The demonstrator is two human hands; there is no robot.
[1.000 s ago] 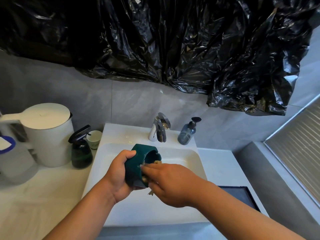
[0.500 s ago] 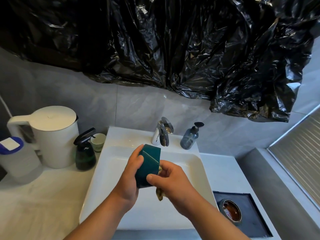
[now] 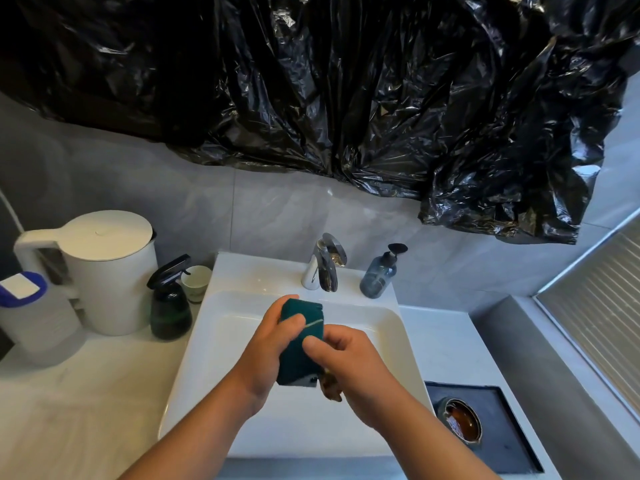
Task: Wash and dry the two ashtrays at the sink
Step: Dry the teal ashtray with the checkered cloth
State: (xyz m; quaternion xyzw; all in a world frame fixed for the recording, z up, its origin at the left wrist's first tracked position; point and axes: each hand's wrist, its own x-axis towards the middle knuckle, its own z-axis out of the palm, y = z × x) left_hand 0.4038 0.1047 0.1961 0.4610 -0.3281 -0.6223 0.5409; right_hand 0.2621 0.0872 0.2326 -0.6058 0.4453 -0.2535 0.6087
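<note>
A dark green ashtray (image 3: 300, 355) is held on edge over the white sink (image 3: 214, 344), its underside toward me. My left hand (image 3: 266, 351) grips its left side, thumb across the base. My right hand (image 3: 349, 365) presses against its right side, closed on a brownish scrubbing pad (image 3: 330, 389) that peeks out below the fingers. A second ashtray (image 3: 462, 422), round and brown inside, rests on a dark tray (image 3: 502, 441) at the right of the sink. No water runs from the chrome tap (image 3: 327, 263).
A blue soap pump bottle (image 3: 379, 273) stands right of the tap. Left of the sink are a dark spray bottle (image 3: 170, 303), a small cup (image 3: 196, 282), a white kettle (image 3: 107, 268) and a plastic jug (image 3: 33, 313). Black plastic sheeting (image 3: 346, 91) hangs overhead.
The ashtray has been turned from opening-up to underside toward me. My right hand has shifted from inside the bowl to its right side. The view has tilted, bringing the tray with the second ashtray in.
</note>
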